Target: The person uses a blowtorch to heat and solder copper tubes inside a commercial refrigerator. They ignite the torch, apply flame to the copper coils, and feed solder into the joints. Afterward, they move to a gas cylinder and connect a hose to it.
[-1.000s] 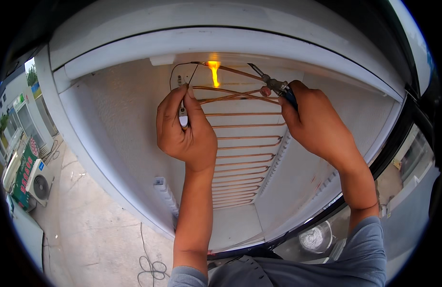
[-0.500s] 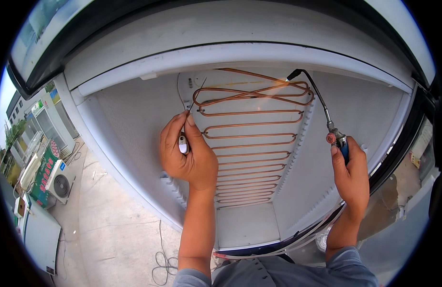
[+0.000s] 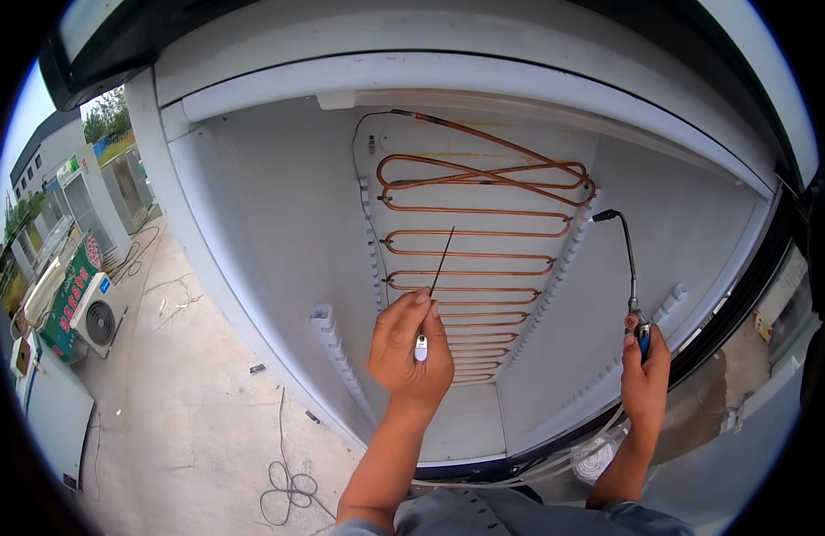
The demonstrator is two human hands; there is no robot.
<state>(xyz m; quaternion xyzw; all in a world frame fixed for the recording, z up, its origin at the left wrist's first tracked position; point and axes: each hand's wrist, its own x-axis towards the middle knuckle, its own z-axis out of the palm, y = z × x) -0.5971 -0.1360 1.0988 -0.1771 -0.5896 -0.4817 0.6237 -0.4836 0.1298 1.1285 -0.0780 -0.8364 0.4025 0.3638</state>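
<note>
My left hand (image 3: 411, 353) pinches a thin dark rod (image 3: 444, 257) that points up in front of the copper coil. A small white lighter-like object (image 3: 420, 348) is tucked in the same hand. My right hand (image 3: 645, 380) is wrapped around a gas torch (image 3: 628, 255) with a red knob and a blue part at its handle. Its black nozzle sits by the white cabinet's right inner wall, with a small bright spot at the tip. The copper tube coil (image 3: 475, 233) zigzags down the cabinet back; its upper loops cross, and a thin grey line meets the top tube's end.
Around the coil stands the white refrigerator cabinet (image 3: 252, 268), with notched shelf strips (image 3: 341, 357) inside. On the concrete floor (image 3: 189, 402) lies a grey cable (image 3: 287, 491). An outdoor air-conditioner unit (image 3: 100, 314) and other appliances stand at the left. A coiled white hose (image 3: 596, 457) lies near my right forearm.
Both hands have come lower. The torch nozzle has moved away from the upper coil, where an orange glow showed, and the rod has left the coil's upper left. My view has shifted.
</note>
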